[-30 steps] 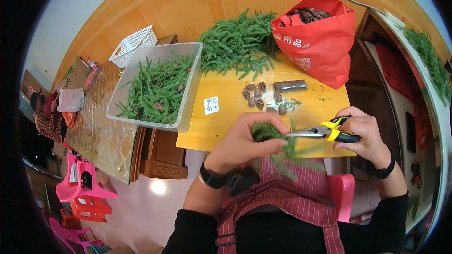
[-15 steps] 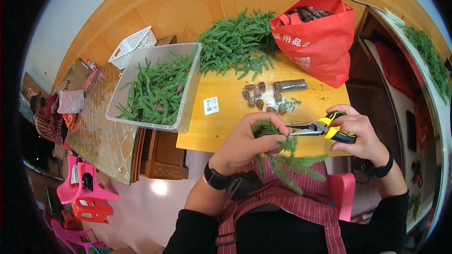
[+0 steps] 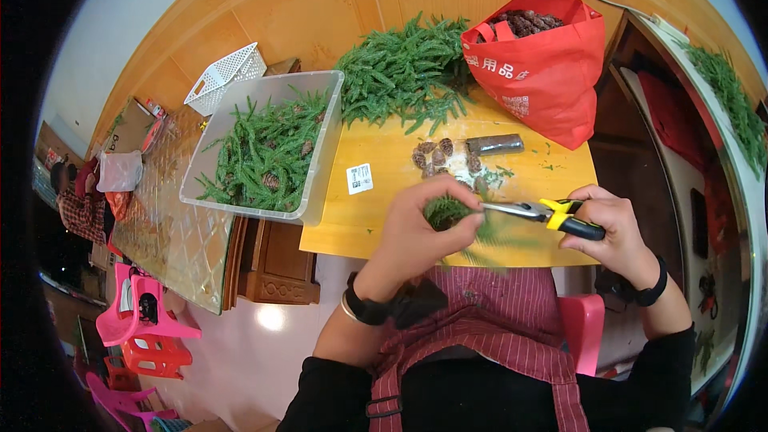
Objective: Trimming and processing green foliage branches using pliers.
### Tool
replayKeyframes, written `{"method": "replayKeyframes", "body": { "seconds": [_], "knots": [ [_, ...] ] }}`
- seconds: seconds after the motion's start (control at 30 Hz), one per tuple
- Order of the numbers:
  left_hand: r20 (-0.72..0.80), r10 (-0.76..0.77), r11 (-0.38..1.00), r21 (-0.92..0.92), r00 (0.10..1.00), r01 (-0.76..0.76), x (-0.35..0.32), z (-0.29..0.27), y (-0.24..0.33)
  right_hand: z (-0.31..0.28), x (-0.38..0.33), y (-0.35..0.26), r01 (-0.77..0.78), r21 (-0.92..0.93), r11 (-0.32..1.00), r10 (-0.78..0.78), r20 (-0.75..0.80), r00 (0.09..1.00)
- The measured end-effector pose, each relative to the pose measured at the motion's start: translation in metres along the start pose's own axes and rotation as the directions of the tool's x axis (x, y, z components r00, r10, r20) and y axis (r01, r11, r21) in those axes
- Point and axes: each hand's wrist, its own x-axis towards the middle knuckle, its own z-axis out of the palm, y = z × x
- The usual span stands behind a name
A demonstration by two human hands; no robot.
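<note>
In my left hand (image 3: pixel 424 228) is a green pine sprig (image 3: pixel 446 210), pinched between thumb and curled fingers. Part of the sprig is smeared by motion. My right hand (image 3: pixel 612 228) grips long-nose pliers (image 3: pixel 552 216) by their black and yellow handles, which are squeezed close together. The pliers' tips meet the sprig at my left fingertips; what lies between the jaws is too small to make out. Just beyond my left hand, several small pine cones (image 3: pixel 446 146) lie beside a dark wrapped roll (image 3: pixel 496 144) on the yellow table (image 3: pixel 352 224).
A clear plastic bin (image 3: pixel 318 180) of green sprigs and cones stands at the left. Behind lies a heap of green sprigs (image 3: pixel 400 64), and a red bag (image 3: pixel 540 72) full of pine cones stands at the back right. A white label (image 3: pixel 359 179) lies on the table.
The plier handles have come together. My left hand and the sprig have risen a little away from my lap, and the sprig's trailing fronds have swung upward.
</note>
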Motion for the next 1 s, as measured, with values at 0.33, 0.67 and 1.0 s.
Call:
{"method": "replayKeyframes", "body": {
  "seconds": [0.33,0.67,1.0],
  "knots": [
    [0.030,-0.112,0.975,-0.188,0.993,0.115,-0.004,-0.002,0.006,0.002,0.002,-0.005,0.034,0.057,0.998,-0.034,0.002,0.999],
    [0.341,-0.320,0.728,-0.508,0.884,0.460,-0.008,-0.002,-0.007,0.005,0.007,0.003,0.110,0.184,0.977,-0.115,0.018,0.993],
    [-0.069,0.373,0.846,0.434,0.925,-0.309,-0.001,0.006,-0.009,0.007,-0.001,-0.010,-0.100,0.014,0.995,0.100,-0.022,0.995]
  ]
}}
